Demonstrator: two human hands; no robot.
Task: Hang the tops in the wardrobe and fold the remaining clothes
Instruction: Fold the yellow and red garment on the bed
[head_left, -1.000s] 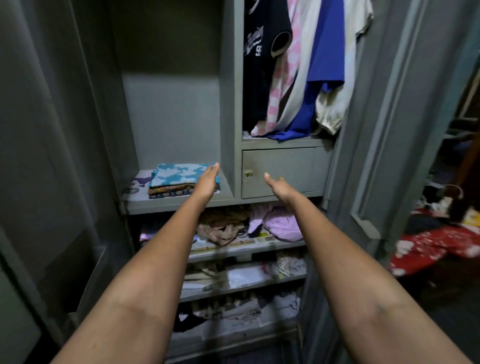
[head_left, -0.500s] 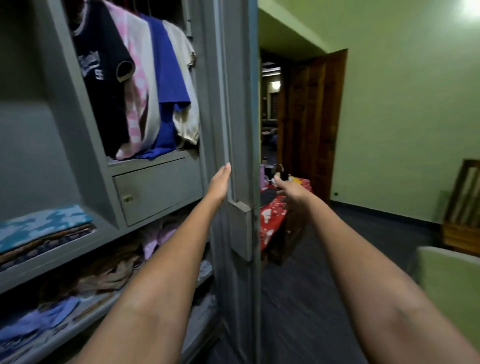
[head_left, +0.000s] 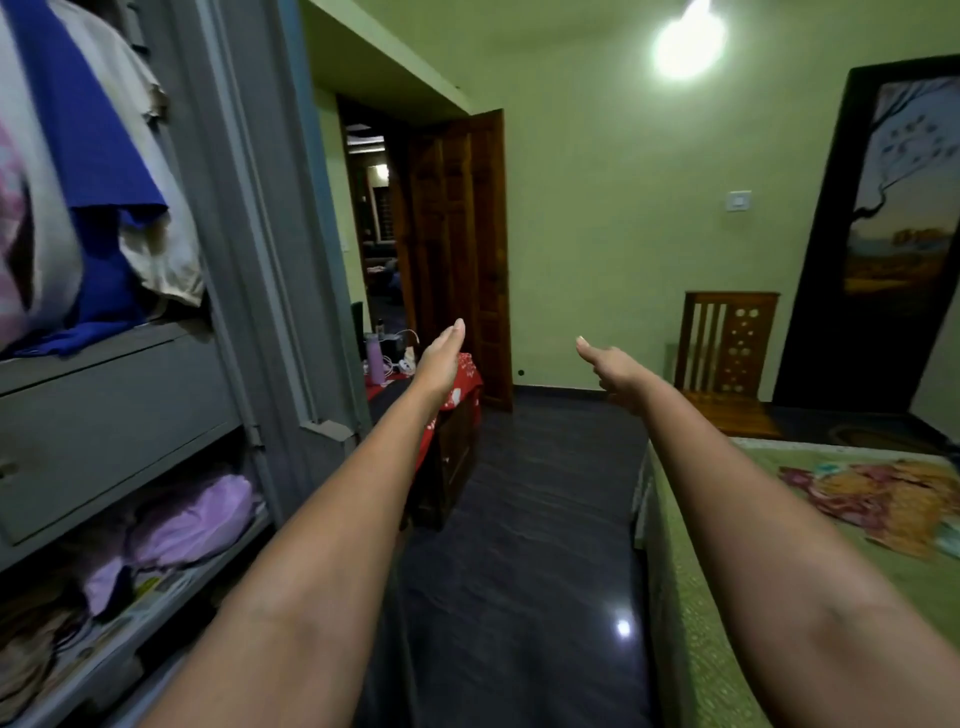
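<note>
- Hanging at far left inside the wardrobe (head_left: 249, 218): the tops (head_left: 88, 156), a blue one between a pink-white one and a cream one, their lower ends just above the grey drawer (head_left: 114, 415).
- Below the drawer, shelves w/ more clothes: a lilac bundle (head_left: 192, 519) on the upper shelf, brownish cloth (head_left: 31, 639) on the lower one, nearer to the camera.
- Wardrobe door (head_left: 291, 260) stands open, its edge betw. the shelves and the room.
- Left hand (head_left: 441, 358) is stretched out in the air, fingers straight and together, holding nothing; it is apart from the wardrobe door.
- Right hand (head_left: 613, 369) also out in the air, thumb up, holding nothing; other fingers are hidden behind the hand, so I cannot tell if they are curled.
- At right, near: a bed (head_left: 727, 597) w/ green cover, and a colourful garment (head_left: 878, 504) lying flat on it.
- Behind the left hand: a low table w/ red cloth (head_left: 462, 384), a lilac bottle (head_left: 375, 358) on it.
- Far: an open brown door (head_left: 457, 249), a wooden chair (head_left: 727, 348) at the green wall, a lamp (head_left: 685, 41) shining above.
</note>
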